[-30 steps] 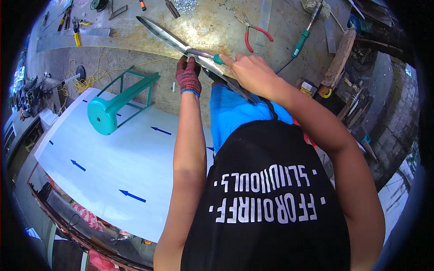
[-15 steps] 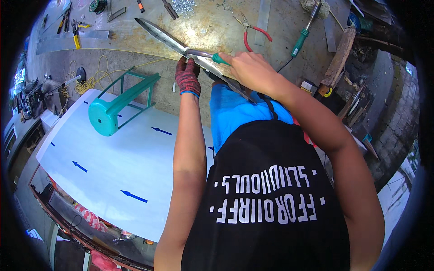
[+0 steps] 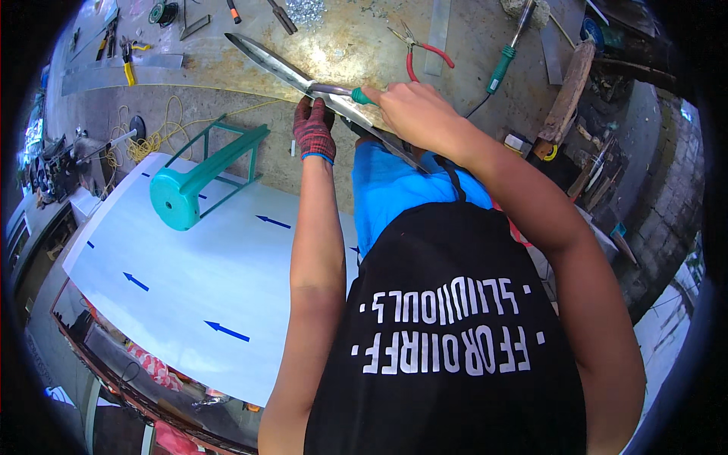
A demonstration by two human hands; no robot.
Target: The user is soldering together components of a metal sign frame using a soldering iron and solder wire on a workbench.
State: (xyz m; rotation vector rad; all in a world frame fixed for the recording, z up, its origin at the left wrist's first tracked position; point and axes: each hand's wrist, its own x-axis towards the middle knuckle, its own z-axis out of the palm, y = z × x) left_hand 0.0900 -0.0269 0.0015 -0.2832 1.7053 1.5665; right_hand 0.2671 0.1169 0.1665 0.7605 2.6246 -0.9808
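My left hand point(image 3: 314, 129), in a dark red and black knit glove, grips the near edge of a long folded metal strip point(image 3: 269, 62). The strip lies slantwise across the table edge, its pointed end reaching far left and its other end over my lap. Bare, my right hand point(image 3: 417, 114) is closed round the green handle of a soldering iron point(image 3: 337, 90). The iron's metal shaft points left, its tip at the strip just above my gloved fingers. My right fingertips are partly hidden by the back of the hand.
On the metal table point(image 3: 227, 64) lie red-handled pliers point(image 3: 413, 53), a second green-handled iron point(image 3: 502, 70), yellow-handled pliers point(image 3: 128, 64) and a wire spool point(image 3: 161, 12). A green stool point(image 3: 178, 199) lies on its side on a white sheet point(image 3: 174, 303) at left. Wood scraps point(image 3: 565, 98) stand right.
The view has shifted very slightly. Both hands keep their hold, and the iron's tip stays at nearly the same spot on the strip.
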